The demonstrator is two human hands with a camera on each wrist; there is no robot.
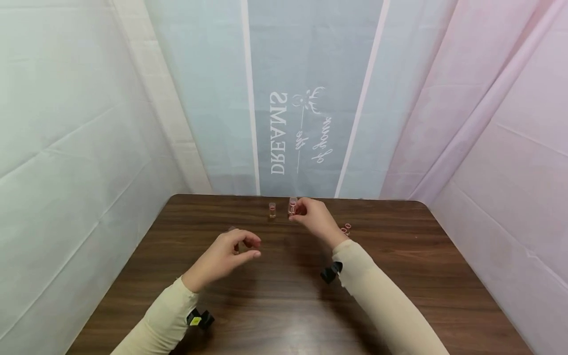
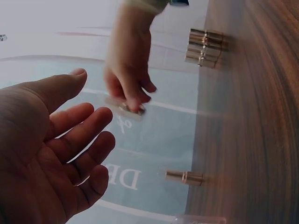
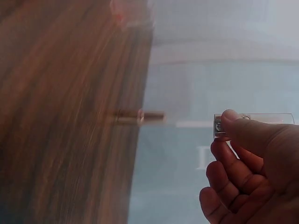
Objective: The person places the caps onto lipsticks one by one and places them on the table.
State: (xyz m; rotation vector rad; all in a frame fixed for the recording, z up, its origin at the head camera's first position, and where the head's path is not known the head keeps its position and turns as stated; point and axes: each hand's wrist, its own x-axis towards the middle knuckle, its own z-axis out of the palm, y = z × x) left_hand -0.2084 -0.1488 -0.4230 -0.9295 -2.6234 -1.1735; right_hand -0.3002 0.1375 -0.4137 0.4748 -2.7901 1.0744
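Note:
My right hand (image 1: pixel 315 217) pinches a lipstick tube (image 1: pixel 292 205) between thumb and fingers, at the back of the table. In the right wrist view its clear cap points up, above a gold-coloured base. A second lipstick tube (image 1: pixel 272 210) stands upright on the table just left of it. My left hand (image 1: pixel 226 254) hovers over the left half of the table, fingers loosely curved and thumb apart, holding nothing. Behind its knuckles a clear container (image 2: pixel 198 219) is mostly hidden in the head view.
Several gold tubes (image 2: pixel 204 46) stand close together on the right, partly behind my right wrist in the head view. The brown wooden table (image 1: pixel 284 305) ends at a hanging printed cloth (image 1: pixel 301 59). White cloth walls (image 1: pixel 80 123) flank both sides.

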